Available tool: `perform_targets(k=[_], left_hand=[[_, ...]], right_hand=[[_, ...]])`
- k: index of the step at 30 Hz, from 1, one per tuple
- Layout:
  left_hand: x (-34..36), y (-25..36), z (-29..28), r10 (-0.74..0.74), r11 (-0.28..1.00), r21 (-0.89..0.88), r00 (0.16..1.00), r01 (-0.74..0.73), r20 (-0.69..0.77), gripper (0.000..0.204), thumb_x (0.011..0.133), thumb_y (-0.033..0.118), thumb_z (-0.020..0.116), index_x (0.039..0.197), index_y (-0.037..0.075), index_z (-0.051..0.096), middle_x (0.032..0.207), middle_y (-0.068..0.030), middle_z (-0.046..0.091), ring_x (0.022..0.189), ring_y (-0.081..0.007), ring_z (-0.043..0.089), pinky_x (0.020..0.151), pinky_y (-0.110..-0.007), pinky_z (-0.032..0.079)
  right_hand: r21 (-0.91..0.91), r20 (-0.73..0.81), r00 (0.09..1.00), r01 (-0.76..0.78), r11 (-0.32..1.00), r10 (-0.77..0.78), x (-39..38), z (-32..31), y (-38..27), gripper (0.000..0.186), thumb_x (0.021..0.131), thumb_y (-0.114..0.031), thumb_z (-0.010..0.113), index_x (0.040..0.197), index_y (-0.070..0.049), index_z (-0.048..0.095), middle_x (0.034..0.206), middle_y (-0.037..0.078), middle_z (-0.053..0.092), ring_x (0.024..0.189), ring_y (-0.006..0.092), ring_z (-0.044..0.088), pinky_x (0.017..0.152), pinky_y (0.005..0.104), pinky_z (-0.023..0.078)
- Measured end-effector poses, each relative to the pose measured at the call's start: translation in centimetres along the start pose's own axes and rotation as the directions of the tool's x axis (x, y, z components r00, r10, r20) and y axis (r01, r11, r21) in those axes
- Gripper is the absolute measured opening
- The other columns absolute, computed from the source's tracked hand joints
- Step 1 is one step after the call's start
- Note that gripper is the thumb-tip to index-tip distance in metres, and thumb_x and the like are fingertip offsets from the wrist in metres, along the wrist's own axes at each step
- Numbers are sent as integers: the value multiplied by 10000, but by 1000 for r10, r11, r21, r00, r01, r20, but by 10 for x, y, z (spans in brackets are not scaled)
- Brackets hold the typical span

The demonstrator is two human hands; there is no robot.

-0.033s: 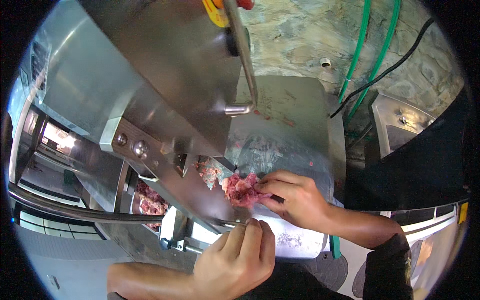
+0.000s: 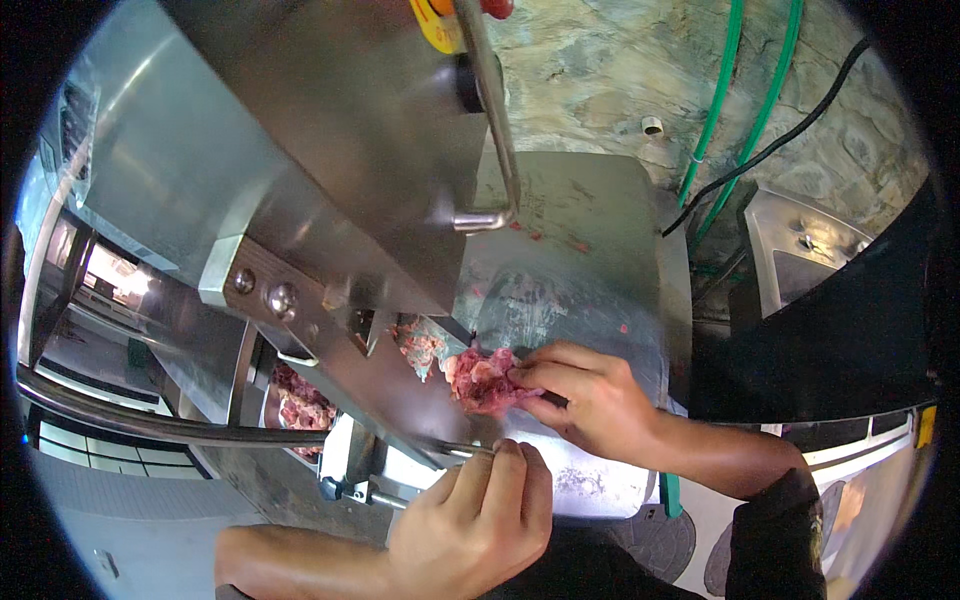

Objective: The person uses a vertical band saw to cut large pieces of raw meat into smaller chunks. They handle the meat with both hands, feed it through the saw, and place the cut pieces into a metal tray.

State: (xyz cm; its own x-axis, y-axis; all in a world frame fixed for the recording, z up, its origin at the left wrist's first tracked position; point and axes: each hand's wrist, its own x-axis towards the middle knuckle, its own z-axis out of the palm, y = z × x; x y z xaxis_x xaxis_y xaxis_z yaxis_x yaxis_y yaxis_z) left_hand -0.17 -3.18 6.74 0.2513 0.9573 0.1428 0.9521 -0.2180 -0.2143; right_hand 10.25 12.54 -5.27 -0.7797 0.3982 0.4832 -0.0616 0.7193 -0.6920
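A piece of raw red meat (image 2: 483,380) rests on the metal saw table (image 2: 560,290), close beside the steel column of what looks like a meat band saw (image 2: 290,310). The fingers and thumb of my right hand (image 2: 595,395) pinch its right side. Below and to the left, my left hand (image 2: 475,510) is closed around the end of a thin metal rod (image 2: 462,447) that runs along the plate by the column. The rod's end is hidden in my fist. Pale meat scraps (image 2: 417,343) lie left of the piece, partly behind the column.
A tray of cut meat (image 2: 300,405) stands lower left, beyond the saw. A bent steel handle (image 2: 485,218) hangs over the table's far part. Green hoses (image 2: 765,110) and a black cable (image 2: 790,132) run down the stone-patterned wall. A steel basin (image 2: 800,245) stands at right.
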Motion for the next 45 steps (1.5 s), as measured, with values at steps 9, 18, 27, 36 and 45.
perform_targets(k=[9, 18, 27, 36, 45], left_hand=[[0, -4, 3, 3, 1000, -27, 1000, -3, -5, 335, 724, 132, 604, 1006, -45, 643, 877, -88, 539, 737, -187, 577, 605, -268, 518], [-2, -1, 7, -7, 1000, -25, 999, 6, -43, 341, 727, 116, 614, 1019, -57, 650, 882, -87, 544, 749, -185, 590, 600, -273, 524], [-4, 1, 10, -32, 998, -61, 998, 29, -50, 332, 736, 117, 611, 1014, -61, 651, 902, -93, 544, 756, -190, 590, 601, -277, 525], [1, -1, 15, -9, 997, -79, 999, 12, 40, 336, 732, 100, 616, 1020, -66, 667, 956, -116, 582, 778, -220, 602, 645, -318, 535], [20, -11, 42, -31, 1000, -1, 987, 32, -158, 356, 655, 106, 642, 971, -58, 655, 889, -103, 573, 704, -168, 611, 603, -269, 548]], right_hand=[[-141, -41, 991, 123, 982, -130, 9, 12, 6, 215, 735, -65, 791, 926, -5, 712, 946, 91, 696, 921, 247, 689, 757, 316, 606], [-27, -153, 988, -22, 999, 17, 16, 13, -1, 129, 757, -41, 784, 871, -17, 730, 934, 109, 720, 840, 265, 720, 734, 336, 597], [29, -156, 987, -44, 999, 48, 21, 11, -1, 98, 783, -24, 778, 879, -23, 756, 918, 120, 728, 803, 280, 720, 708, 347, 584], [10, -221, 968, -122, 992, 121, 24, 10, -2, 149, 789, -38, 771, 938, -44, 778, 873, 130, 721, 740, 264, 712, 655, 342, 572], [-176, -130, 991, -53, 983, 30, 28, 1, 5, 126, 784, -69, 765, 906, -42, 775, 826, 130, 710, 715, 273, 692, 614, 346, 551]])
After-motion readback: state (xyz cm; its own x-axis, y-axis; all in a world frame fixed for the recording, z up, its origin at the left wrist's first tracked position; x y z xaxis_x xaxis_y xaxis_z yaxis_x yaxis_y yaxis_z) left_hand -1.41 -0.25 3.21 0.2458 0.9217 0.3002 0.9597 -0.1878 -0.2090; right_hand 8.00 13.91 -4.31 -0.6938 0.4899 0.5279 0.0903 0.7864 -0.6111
